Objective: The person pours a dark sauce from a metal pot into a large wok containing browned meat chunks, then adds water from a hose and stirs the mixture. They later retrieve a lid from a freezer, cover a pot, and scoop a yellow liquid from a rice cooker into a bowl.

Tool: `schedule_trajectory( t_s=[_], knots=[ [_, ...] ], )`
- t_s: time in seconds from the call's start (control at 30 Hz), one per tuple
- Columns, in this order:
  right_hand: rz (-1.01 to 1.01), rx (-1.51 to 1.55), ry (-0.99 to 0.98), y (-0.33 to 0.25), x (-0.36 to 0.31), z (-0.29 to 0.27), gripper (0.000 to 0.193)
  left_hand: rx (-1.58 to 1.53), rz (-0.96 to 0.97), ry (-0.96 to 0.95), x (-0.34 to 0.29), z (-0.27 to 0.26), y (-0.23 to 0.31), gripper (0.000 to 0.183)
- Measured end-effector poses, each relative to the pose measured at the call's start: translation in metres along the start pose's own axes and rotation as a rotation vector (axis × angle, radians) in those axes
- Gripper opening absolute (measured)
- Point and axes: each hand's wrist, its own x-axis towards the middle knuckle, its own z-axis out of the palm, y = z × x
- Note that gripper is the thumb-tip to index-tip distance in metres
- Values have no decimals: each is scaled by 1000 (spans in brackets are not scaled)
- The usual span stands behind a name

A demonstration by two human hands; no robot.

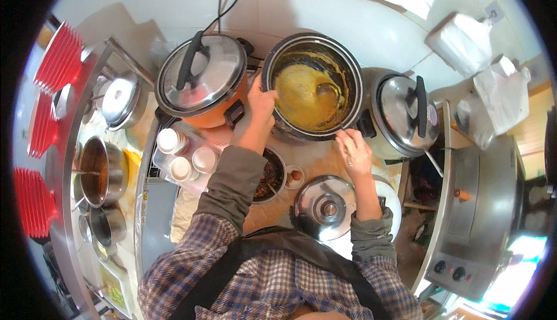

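Observation:
A deep cooking pot (270,59) with a dark rim stands tilted at the far middle, holding thick yellow food (301,97) that also coats its inner wall. My left hand (261,106) is closed on the pot's left side, thumb over the rim. My right hand (354,153) is closed at the front right rim, fingertips pinched; what lies between them is too small to make out. A dark curved shape shows in the food, too unclear to name. The pot's side handle (365,124) shows just right of my right fingertips. A steel lid (326,207) lies below my right hand.
Lidded cookers stand on both sides, an orange one (214,117) and a pale one (400,140). Below my left forearm are a pot of dark food (271,175) and white lidded cups (183,169). Left are steel pots (119,169) and red stacks (35,204).

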Motion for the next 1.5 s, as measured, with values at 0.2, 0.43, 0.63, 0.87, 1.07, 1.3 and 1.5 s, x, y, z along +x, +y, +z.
schedule_trajectory(
  t_s=[0.2, 0.43, 0.63, 0.87, 1.07, 1.3, 1.5],
  knots=[
    [277, 220, 49, -4, 6, -11, 7, 415, 121, 181, 18, 1, -16, 58],
    [301, 100, 51, -7, 18, -13, 1, 469, -139, -33, 38, -33, -20, 79],
    [345, 70, 2, 17, 28, 7, 14, 294, -343, 146, 7, -16, -34, 74],
    [562, 273, -9, 91, 9, 47, 27, 437, -86, 29, -12, -55, -88, 68],
    [764, 419, 25, 100, -13, 57, 24, 469, -242, 59, 111, -103, -153, 59],
    [896, 463, 45, 81, -15, 50, 25, 597, -225, 112, 254, -84, -219, 67],
    [909, 451, 92, 73, -21, 48, 20, -56, -157, 198, 284, -67, -203, 32]
  ],
)
